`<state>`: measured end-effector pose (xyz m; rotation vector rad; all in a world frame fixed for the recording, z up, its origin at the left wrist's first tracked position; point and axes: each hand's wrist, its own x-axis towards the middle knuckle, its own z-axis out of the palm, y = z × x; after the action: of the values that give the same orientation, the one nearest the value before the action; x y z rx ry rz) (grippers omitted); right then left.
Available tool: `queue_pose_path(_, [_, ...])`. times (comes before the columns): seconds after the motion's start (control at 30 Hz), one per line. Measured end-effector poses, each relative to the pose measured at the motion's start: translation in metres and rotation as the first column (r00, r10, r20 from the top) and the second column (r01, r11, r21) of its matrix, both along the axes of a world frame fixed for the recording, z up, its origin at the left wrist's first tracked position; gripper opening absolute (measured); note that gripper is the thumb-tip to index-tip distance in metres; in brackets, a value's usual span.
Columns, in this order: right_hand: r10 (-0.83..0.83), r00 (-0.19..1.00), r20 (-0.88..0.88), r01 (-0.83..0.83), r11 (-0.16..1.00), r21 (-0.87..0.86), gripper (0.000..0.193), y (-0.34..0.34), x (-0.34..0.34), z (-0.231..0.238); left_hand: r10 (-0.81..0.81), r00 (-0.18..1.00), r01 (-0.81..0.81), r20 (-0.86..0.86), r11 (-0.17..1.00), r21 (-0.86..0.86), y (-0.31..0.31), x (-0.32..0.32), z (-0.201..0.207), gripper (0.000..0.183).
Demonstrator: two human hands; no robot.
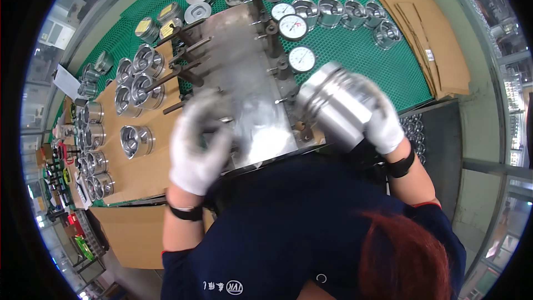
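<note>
My right hand (384,121), in a white glove, is wrapped round a shiny metal piston (336,103). The piston is tilted and slightly blurred, its ring grooves toward the upper left, held just right of a steel measuring plate (261,141). Over the plate's left edge is my gloved left hand (201,139), open, with thumb and fingers curved apart and nothing seen between them. Dark clamp posts with rods line both sides of the plate. Beside its right row stand several round dial gauges (301,59) with white faces.
Several pistons (136,141) stand on cardboard (158,175) at the left. More pistons (331,11) form a row on the green mat (361,61) behind the gauges. Flat cardboard sheets (427,44) lie at the far right, and stacked pistons (147,29) with yellow labels at the back left.
</note>
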<state>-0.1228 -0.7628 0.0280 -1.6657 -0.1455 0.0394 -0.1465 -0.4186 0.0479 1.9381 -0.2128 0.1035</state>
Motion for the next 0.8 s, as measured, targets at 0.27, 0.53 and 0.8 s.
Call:
queue_pose_path(0.27, [-0.623, 0.676, -0.393, 0.585, 0.778, -0.227, 0.023, -0.223, 0.088, -0.103, 0.489, 0.87, -0.168, 0.066, 0.169, 0.971, 0.211, -0.003, -0.048, 0.045])
queue_pose_path(0.53, [-0.591, 0.49, -0.641, 0.666, 0.728, -0.162, 0.03, -0.307, 0.148, -0.183, 0.551, 0.829, -0.084, 0.092, -0.04, 0.996, 0.209, -0.009, -0.058, 0.042])
queue_pose_path(0.8, [-0.719, 0.695, -0.005, 0.658, 0.639, -0.398, 0.067, -0.262, 0.139, -0.149, 0.682, 0.712, -0.519, -0.168, 0.672, 0.528, 0.183, -0.069, -0.044, 0.044])
